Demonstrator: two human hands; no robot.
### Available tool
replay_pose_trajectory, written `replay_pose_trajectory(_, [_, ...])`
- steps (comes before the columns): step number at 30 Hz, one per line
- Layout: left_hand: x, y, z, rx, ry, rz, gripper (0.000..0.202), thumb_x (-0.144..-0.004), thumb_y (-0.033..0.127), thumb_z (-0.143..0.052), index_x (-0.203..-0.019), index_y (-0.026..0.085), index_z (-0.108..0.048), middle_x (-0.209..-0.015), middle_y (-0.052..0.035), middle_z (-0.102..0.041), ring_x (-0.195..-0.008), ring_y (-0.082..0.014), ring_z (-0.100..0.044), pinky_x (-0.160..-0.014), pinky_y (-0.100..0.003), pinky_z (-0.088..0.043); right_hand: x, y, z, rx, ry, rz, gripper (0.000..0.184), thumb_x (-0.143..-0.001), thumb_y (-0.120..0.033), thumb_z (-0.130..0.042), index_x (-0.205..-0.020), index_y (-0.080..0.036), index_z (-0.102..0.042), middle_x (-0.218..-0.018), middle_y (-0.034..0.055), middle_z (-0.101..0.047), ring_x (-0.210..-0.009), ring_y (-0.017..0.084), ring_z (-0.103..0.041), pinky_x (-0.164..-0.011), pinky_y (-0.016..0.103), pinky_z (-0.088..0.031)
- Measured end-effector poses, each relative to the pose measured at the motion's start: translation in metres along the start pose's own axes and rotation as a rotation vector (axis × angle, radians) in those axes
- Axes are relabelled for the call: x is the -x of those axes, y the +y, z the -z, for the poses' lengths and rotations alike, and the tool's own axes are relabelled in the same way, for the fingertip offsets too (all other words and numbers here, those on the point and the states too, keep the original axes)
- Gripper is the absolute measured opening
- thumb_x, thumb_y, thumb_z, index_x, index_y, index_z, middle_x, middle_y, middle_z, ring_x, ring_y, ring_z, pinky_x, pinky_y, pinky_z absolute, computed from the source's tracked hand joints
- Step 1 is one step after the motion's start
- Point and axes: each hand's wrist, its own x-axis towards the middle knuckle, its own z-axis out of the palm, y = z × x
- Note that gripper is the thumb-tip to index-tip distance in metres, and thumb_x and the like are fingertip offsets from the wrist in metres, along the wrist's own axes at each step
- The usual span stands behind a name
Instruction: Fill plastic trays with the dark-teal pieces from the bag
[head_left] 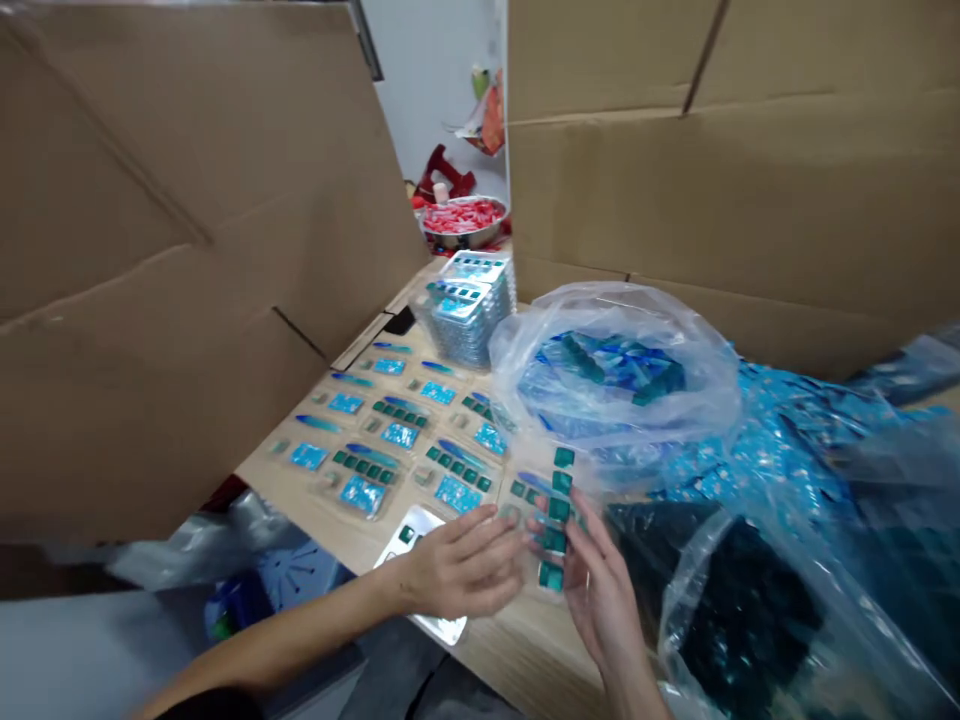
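My right hand (604, 575) pinches a strip of green squares (559, 510), held upright above the near edge of the table. Beside it, to the left, my left hand (469, 565) hovers with its fingers stretched out and nothing visible in them. Below the left wrist lies a white card (448, 628) with a green square on it, partly hidden by the arm. Just beyond the hands sit rows of clear trays (365, 495), each with a blue pen-like piece and a light blue packet; several also hold green strips.
A stack of filled clear packs (469, 315) stands at the back. An open plastic bag (615, 390) of blue pieces is behind my right hand, with light blue packets (795, 420) and a bag of dark green pieces (750, 600) to the right. Cardboard walls (720, 190) enclose the table.
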Motion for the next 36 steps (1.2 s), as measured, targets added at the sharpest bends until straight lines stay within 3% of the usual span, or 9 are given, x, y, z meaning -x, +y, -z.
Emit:
replay_pose_trajectory(3, [0.008, 0.011, 0.009, 0.015, -0.078, 0.044, 0.031, -0.083, 0.028, -0.067, -0.114, 0.031, -0.061, -0.118, 0.0016, -0.068, -0.123, -0.0215, -0.056, -0.106, -0.042, -0.046, 0.003, 0.008, -0.004, 0.074, -0.041, -0.143, 0.052, -0.064, -0.040, -0.084, -0.113, -0.029, -0.068, -0.107, 0.0060, -0.075, -0.100, 0.024, -0.069, -0.085, 0.038, -0.052])
replay_pose_trajectory(7, [0.021, 0.015, 0.026, 0.100, -0.049, 0.078, 0.025, -0.088, 0.025, -0.059, -0.112, 0.025, -0.066, -0.121, -0.0023, -0.068, -0.128, -0.0267, -0.051, -0.104, -0.041, -0.049, 0.004, 0.016, -0.016, 0.072, -0.204, -0.230, 0.055, -0.069, -0.057, -0.075, -0.116, -0.028, -0.068, -0.108, 0.0091, -0.074, -0.095, 0.025, -0.070, -0.081, 0.038, -0.054])
replay_pose_trajectory(9, [0.032, 0.004, 0.039, 0.153, 0.014, 0.222, 0.031, -0.091, 0.017, -0.054, -0.120, 0.023, -0.062, -0.124, -0.0049, -0.066, -0.126, -0.0231, -0.054, -0.100, -0.036, -0.052, 0.002, 0.022, -0.017, 0.101, -0.297, -0.189, 0.057, -0.074, -0.063, -0.067, -0.118, -0.028, -0.066, -0.106, 0.0105, -0.075, -0.090, 0.025, -0.071, -0.078, 0.040, -0.055])
replay_pose_trajectory(13, [0.051, -0.065, 0.059, 0.333, 0.341, 0.916, 0.038, -0.091, 0.020, -0.057, -0.128, 0.026, -0.056, -0.123, -0.0059, -0.067, -0.109, -0.0203, -0.066, -0.092, -0.034, -0.057, -0.006, 0.053, 0.009, 0.388, -0.240, -0.010, 0.043, -0.073, -0.055, -0.072, -0.105, -0.026, -0.073, -0.097, 0.0091, -0.076, -0.080, 0.023, -0.071, -0.074, 0.036, -0.055])
replay_pose_trajectory(17, [0.055, -0.168, 0.045, 0.870, 0.776, 1.554, 0.042, -0.085, 0.037, -0.066, -0.124, 0.024, -0.058, -0.100, -0.0037, -0.071, -0.090, -0.0212, -0.071, -0.084, -0.038, -0.059, -0.013, 0.098, 0.051, 0.517, -0.078, -0.014, 0.053, -0.061, -0.065, -0.075, -0.087, -0.019, -0.076, -0.079, 0.0097, -0.075, -0.067, 0.023, -0.070, -0.065, 0.035, -0.056])
replay_pose_trajectory(20, [0.059, -0.224, 0.014, 0.970, 0.713, 1.729, 0.028, -0.090, 0.034, -0.060, -0.112, 0.017, -0.061, -0.088, -0.0035, -0.068, -0.082, -0.0187, -0.070, -0.077, -0.036, -0.059, -0.019, 0.121, 0.071, 0.479, 0.011, 0.017, 0.058, -0.060, -0.069, -0.072, -0.085, -0.017, -0.073, -0.073, 0.0088, -0.072, -0.060, 0.022, -0.069, -0.060, 0.035, -0.057])
replay_pose_trajectory(23, [0.067, -0.248, -0.020, 0.982, 0.556, 1.852, 0.028, -0.092, 0.031, -0.057, -0.113, 0.013, -0.059, -0.103, -0.0074, -0.065, -0.088, -0.0185, -0.066, -0.076, -0.037, -0.057, -0.022, 0.129, 0.077, 0.458, 0.003, 0.048, 0.059, -0.064, -0.071, -0.068, -0.088, -0.017, -0.070, -0.072, 0.0074, -0.070, -0.057, 0.020, -0.068, -0.055, 0.033, -0.057])
replay_pose_trajectory(28, [0.082, -0.258, -0.056, 0.847, 0.301, 1.965, 0.033, -0.092, 0.032, -0.057, -0.120, 0.015, -0.056, -0.119, -0.0095, -0.059, -0.100, -0.0214, -0.062, -0.084, -0.042, -0.054, -0.016, 0.123, 0.074, 0.513, -0.065, 0.043, 0.057, -0.071, -0.068, -0.065, -0.095, -0.016, -0.069, -0.077, 0.0073, -0.069, -0.062, 0.020, -0.069, -0.058, 0.035, -0.058])
replay_pose_trajectory(36, [0.087, -0.267, -0.066, 0.311, 0.041, 1.851, 0.032, -0.092, 0.032, -0.058, -0.119, 0.015, -0.056, -0.121, -0.0094, -0.059, -0.103, -0.0227, -0.061, -0.086, -0.043, -0.053, -0.011, 0.119, 0.073, 0.593, -0.124, 0.027, 0.057, -0.077, -0.068, -0.059, -0.100, -0.016, -0.068, -0.081, 0.0082, -0.068, -0.066, 0.021, -0.068, -0.062, 0.036, -0.058])
